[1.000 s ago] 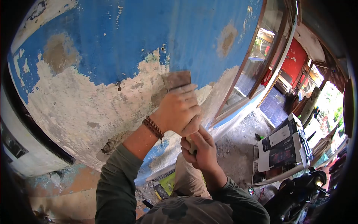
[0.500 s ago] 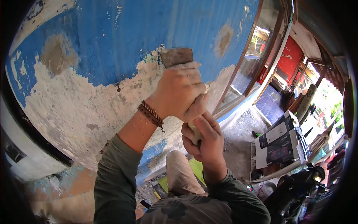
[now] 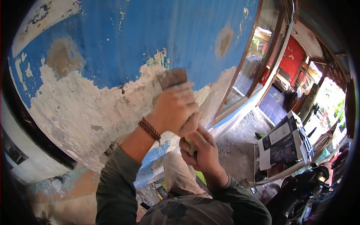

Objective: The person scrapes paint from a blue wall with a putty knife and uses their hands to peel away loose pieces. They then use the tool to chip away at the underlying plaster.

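Observation:
Both my hands hold one scraper point(image 3: 172, 78), its wide, dull metal blade tilted up against the wall. My left hand point(image 3: 175, 108), dusty at the fingers, wraps the tool just below the blade. Lower down, my right hand point(image 3: 202, 150) grips the pale handle, of which only a short piece shows. Around the blade, blue paint point(image 3: 150, 33) meets a rough patch of bare, whitish plaster point(image 3: 93, 108) along a ragged edge. The blade overlaps this edge, just below a chipped spot in the paint.
Right of the wall stands a wood-framed window point(image 3: 243, 71). An opened cardboard box point(image 3: 281, 144) sits on the right, with a motorbike point(image 3: 300, 191) below it. Debris litters the grey floor point(image 3: 240, 153). A dark curved edging point(image 3: 33, 131) borders the wall at left.
Both hands and the scraper have moved down and slightly left along the wall. The blade has gone from the blue paint's lower edge onto the border with bare plaster.

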Demonstrator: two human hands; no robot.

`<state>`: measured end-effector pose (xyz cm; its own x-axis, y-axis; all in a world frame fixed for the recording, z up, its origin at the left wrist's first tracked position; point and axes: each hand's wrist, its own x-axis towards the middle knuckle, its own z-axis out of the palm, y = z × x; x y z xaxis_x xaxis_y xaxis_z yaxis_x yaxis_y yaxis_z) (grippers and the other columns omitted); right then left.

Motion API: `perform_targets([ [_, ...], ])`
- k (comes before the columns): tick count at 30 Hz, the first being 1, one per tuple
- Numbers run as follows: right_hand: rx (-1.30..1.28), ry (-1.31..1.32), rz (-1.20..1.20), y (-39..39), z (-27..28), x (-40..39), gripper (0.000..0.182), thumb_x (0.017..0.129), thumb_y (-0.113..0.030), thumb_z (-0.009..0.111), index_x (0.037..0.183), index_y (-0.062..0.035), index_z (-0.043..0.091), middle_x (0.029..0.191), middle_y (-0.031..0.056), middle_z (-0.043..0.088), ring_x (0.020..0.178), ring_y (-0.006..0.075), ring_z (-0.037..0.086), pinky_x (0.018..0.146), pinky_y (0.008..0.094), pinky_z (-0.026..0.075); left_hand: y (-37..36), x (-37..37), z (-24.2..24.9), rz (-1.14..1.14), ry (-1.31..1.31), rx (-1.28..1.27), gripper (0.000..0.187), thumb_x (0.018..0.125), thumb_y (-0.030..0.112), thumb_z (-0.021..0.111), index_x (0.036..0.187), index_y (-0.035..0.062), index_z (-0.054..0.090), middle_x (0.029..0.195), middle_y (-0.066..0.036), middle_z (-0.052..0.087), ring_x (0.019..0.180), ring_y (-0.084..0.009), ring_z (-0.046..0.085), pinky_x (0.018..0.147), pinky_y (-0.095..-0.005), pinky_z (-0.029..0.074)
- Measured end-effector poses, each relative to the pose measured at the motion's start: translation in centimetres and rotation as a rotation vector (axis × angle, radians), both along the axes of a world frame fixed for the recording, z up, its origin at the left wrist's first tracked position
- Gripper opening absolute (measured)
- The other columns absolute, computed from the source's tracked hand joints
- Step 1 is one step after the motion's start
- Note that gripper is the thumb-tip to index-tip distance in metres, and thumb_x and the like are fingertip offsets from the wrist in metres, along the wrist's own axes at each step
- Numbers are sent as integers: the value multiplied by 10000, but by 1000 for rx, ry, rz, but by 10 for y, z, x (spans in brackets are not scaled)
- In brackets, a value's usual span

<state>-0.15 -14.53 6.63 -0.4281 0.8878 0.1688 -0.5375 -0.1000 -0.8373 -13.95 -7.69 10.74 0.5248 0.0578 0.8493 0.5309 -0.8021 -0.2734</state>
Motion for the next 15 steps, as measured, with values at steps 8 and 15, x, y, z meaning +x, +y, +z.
perform_targets([
  [8,0,79,106,12,11,7,364,953,-178,434,1310,-109,431,680,42,469,395,66,327,312,192,228,4,-2,28,38,23,-58,146,612,195,564,573,56,586,653,-123,605,758,-293,637,900,-403,475],
  [15,-18,49,64,11,19,8,195,929,-173,421,1062,-69,518,650,72,457,370,67,296,288,184,214,6,3,20,5,-42,-8,169,614,211,557,559,54,585,650,-130,605,752,-314,640,895,-400,480],
])
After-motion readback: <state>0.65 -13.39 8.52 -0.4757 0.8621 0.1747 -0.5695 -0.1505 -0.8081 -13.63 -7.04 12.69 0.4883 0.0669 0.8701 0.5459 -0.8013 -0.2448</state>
